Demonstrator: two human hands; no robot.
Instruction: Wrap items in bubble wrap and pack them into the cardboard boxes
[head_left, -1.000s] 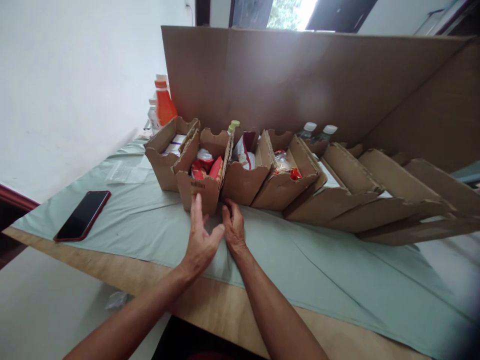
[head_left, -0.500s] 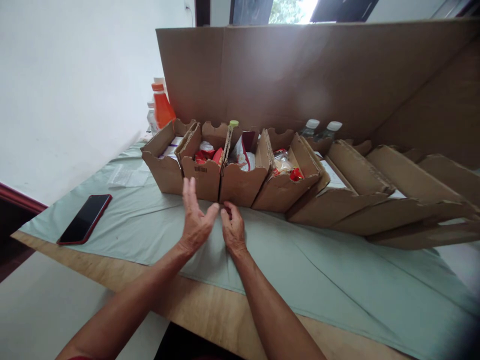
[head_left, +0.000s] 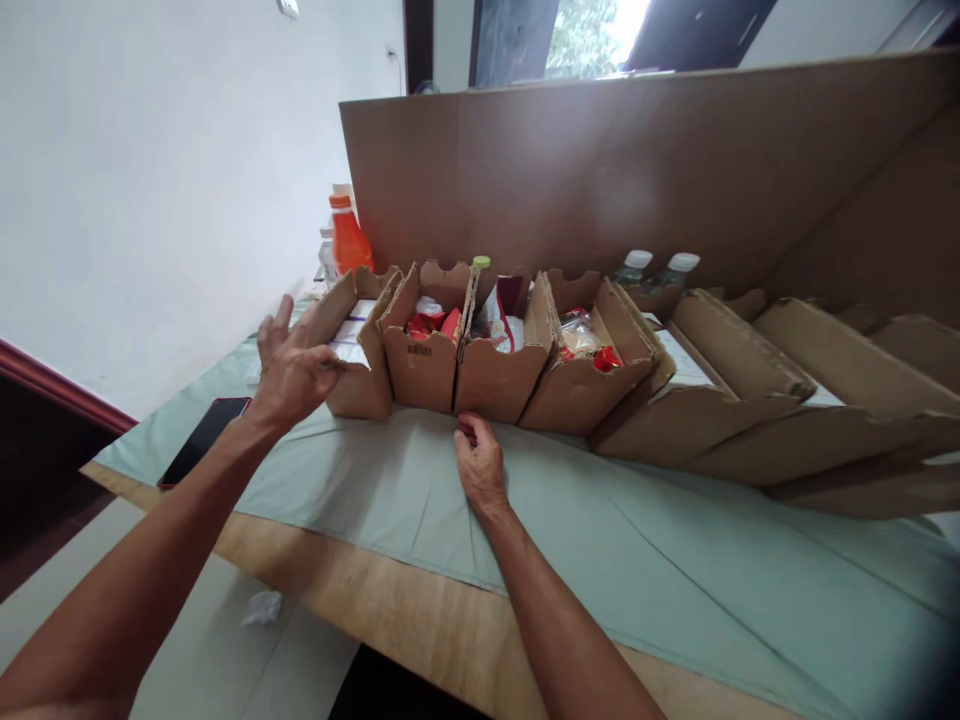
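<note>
The left hand (head_left: pixel 289 365) is at the left of centre of the frame, with the fingers spread apart and holding nothing. Its thumb and palm side touch the left wall of the first box (head_left: pixel 358 350), the leftmost one in a row of cardboard boxes. White packets lie inside this box.

The right hand (head_left: pixel 480 465) rests on the green cloth (head_left: pixel 600 540) in the middle of the frame, just in front of the third box (head_left: pixel 491 375). Its fingers are curled together and they hold nothing; the fingertips are very near the lower front edge of that box, but I cannot tell if they touch it.

Between the two hands stands the second box (head_left: pixel 424 365), with red packets inside. The third box holds a white and red pack, and a fourth box (head_left: pixel 581 385) to the right holds a clear bag and something red. More boxes (head_left: pixel 750 400) continue to the right edge of the frame, leaning to one side.

Behind the row stands a big cardboard sheet (head_left: pixel 637 180), upright. An orange bottle (head_left: pixel 349 240) is at its left end, and two bottles with white caps (head_left: pixel 660 265) show behind the boxes near the centre. A phone (head_left: pixel 206 435) lies on the cloth at the left, below the left wrist. The cloth covers a wooden table (head_left: pixel 405 620), whose bare edge is in the lower part of the frame.
</note>
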